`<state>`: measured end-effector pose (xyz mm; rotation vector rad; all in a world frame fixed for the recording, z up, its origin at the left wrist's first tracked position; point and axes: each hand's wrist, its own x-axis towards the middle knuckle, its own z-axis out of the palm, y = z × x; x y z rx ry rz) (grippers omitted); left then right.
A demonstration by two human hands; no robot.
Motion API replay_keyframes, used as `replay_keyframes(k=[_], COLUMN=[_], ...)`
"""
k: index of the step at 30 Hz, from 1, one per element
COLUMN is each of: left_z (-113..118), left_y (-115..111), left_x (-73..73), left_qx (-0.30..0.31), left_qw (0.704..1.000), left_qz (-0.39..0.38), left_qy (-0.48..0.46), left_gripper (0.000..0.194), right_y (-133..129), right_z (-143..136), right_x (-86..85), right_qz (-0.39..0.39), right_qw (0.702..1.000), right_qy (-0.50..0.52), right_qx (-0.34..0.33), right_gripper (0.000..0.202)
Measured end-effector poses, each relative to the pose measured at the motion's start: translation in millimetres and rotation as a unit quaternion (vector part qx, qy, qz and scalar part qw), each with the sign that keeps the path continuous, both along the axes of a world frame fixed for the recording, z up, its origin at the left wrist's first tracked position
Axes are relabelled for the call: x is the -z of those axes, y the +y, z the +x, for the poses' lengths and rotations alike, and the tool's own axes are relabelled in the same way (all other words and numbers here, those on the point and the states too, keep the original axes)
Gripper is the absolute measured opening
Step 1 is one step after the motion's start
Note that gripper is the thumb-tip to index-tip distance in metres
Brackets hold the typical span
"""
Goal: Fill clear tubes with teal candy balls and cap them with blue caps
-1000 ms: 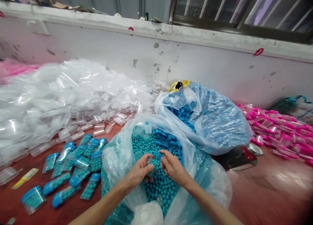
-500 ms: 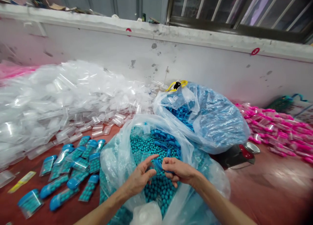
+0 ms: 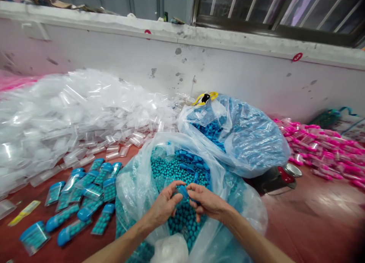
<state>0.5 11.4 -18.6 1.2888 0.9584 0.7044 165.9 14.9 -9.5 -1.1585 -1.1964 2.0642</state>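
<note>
Above an open plastic bag of turquoise beads, my two hands meet at a blue plastic cap. My left hand pinches it between thumb and forefinger. From the other side, my right hand closes its fingertips on it, with some blue showing under the curled fingers. Whether that is the same piece or a second cap, I cannot tell. More loose blue caps lie on the beads just behind the hands.
Clear plastic sleeves are heaped at the left. Several bead-filled, blue-capped containers lie on the red surface. A second bag holds blue caps. Pink containers pile up at the right, near a dark device with a metal lid.
My left thumb and forefinger, apart before, have closed on the blue cap. My left hand has come up against my right, which keeps its pinch.
</note>
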Motion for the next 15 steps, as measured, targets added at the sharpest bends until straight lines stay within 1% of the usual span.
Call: replay_keyframes(k=[3,5,8,11,13,14,15], left_z=[-2,-3,-2,0,-1,-2,-3], left_y=[4,6,4,0,-3,-3,-3], left_x=[-3.4,-4.1,-1.8,2.7,5.5,6.6,7.2], left_qx=[-0.017,-0.025,-0.033,-0.076,-0.085,-0.077,-0.062], left_qw=[1.0,0.999,0.998,0.996,0.995,0.995,0.997], left_qz=[-0.01,-0.037,-0.06,-0.019,0.012,0.015,0.009], left_qy=[-0.009,-0.016,-0.01,0.032,0.058,0.06,0.054], left_gripper=[0.037,0.04,0.04,0.031,0.026,0.026,0.026], right_y=[-5,-9,-16,-22,-23,-23,-21], right_z=[-6,-10,-16,-22,-22,-20,-17], right_x=[3.3,4.5,3.8,1.8,0.1,-1.2,-3.1], right_qz=[0.103,0.169,0.25,0.311,0.353,0.365,0.36], right_qw=[0.99,0.974,0.943,0.908,0.884,0.879,0.885], right_qy=[-0.064,-0.11,-0.195,-0.27,-0.297,-0.298,-0.289], right_qx=[0.078,0.1,0.095,0.084,0.076,0.071,0.06], right_gripper=[0.037,0.033,0.027,0.027,0.026,0.024,0.02])
